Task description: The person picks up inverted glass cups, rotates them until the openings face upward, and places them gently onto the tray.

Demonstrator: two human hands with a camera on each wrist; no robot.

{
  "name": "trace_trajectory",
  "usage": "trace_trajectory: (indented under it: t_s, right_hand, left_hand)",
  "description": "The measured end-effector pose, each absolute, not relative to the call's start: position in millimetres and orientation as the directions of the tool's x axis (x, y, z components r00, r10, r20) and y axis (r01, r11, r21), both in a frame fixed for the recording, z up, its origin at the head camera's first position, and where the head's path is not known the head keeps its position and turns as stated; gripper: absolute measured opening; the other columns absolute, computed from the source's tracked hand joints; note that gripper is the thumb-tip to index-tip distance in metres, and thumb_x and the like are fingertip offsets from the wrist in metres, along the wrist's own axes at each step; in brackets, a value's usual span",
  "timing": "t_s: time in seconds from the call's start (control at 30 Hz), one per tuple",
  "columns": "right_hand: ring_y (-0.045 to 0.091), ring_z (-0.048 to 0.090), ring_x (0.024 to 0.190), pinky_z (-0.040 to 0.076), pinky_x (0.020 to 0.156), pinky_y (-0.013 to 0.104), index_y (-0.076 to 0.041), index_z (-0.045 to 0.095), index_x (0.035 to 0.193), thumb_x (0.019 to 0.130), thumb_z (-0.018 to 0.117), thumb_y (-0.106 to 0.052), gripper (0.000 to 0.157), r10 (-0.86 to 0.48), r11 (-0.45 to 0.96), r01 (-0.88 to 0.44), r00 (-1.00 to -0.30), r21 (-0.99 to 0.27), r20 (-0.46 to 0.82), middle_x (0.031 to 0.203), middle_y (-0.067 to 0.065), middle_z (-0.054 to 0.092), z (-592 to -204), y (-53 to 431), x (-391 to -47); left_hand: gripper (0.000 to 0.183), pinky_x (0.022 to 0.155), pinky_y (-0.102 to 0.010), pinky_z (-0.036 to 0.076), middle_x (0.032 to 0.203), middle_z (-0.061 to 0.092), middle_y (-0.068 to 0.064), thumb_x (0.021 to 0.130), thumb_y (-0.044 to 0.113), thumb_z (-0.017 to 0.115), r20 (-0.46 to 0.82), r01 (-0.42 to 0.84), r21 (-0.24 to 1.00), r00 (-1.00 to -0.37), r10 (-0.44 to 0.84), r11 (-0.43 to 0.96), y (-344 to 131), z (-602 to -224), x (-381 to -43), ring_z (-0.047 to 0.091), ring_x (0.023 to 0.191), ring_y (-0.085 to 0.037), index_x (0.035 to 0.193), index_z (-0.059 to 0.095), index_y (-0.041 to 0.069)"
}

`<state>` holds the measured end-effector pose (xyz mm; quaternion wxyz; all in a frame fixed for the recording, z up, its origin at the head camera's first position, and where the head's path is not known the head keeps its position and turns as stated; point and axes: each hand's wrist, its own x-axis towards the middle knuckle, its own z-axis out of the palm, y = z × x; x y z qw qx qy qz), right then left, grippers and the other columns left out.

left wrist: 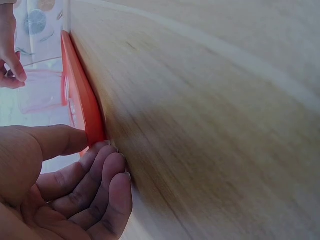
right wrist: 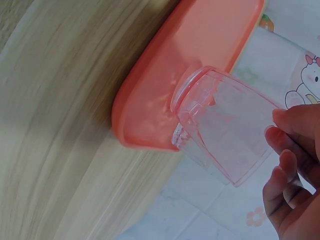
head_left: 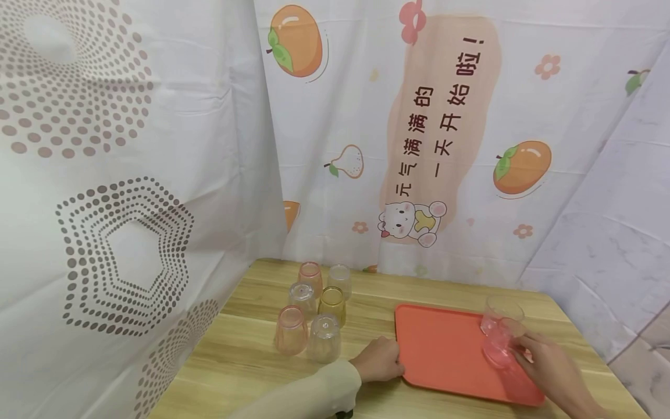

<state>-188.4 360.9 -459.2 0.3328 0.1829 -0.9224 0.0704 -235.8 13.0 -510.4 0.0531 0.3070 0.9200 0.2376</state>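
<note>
At the left, a patterned curtain (head_left: 125,256) hangs beside the wooden table (head_left: 230,331). Six ribless tumblers stand there in a loose cluster, just apart or nearly touching: a front pink tumbler (head_left: 291,331), a middle clear tumbler (head_left: 302,299), a back pink tumbler (head_left: 310,279), a front clear tumbler (head_left: 324,340), an amber tumbler (head_left: 332,307) and a back clear tumbler (head_left: 340,282). Their narrow ends face up, so they appear to rest on their mouths, probably for stability.

Next comes the left hand (head_left: 378,361), its thumb and fingertips pinching the left rim of the red tray (head_left: 445,349), the other fingers curled close together; that grip likely keeps the tray from sliding.

Near the tray's far right corner, an upright clear tumbler (head_left: 499,308) stands on its base. Just in front, the right hand (head_left: 546,361) pinches an upright pink tumbler (head_left: 496,343) near its mouth, the lower fingers curled off it. Holding it high presumably leaves the base free to meet the tray; whether it touches cannot be told.
</note>
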Motion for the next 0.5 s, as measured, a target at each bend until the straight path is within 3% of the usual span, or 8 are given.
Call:
trace_trajectory:
  t_s: [0.5]
  right_hand:
    - [0.009, 0.049, 0.06, 0.042, 0.048, 0.033, -0.016, 0.07, 0.074, 0.059, 0.084, -0.011, 0.021, -0.3, 0.934, -0.356, -0.731, 0.032, 0.613, 0.069, -0.014, 0.053, -461.8, 367.5, -188.1]
  left_hand:
    - [0.049, 0.03, -0.017, 0.02, 0.036, 0.027, 0.011, 0.083, 0.016, 0.066, 0.038, 0.532, 0.48, -0.807, 0.589, 0.697, 12.6, -509.6, -234.8, 0.023, 0.03, -0.002, 0.045, 0.035, 0.016]
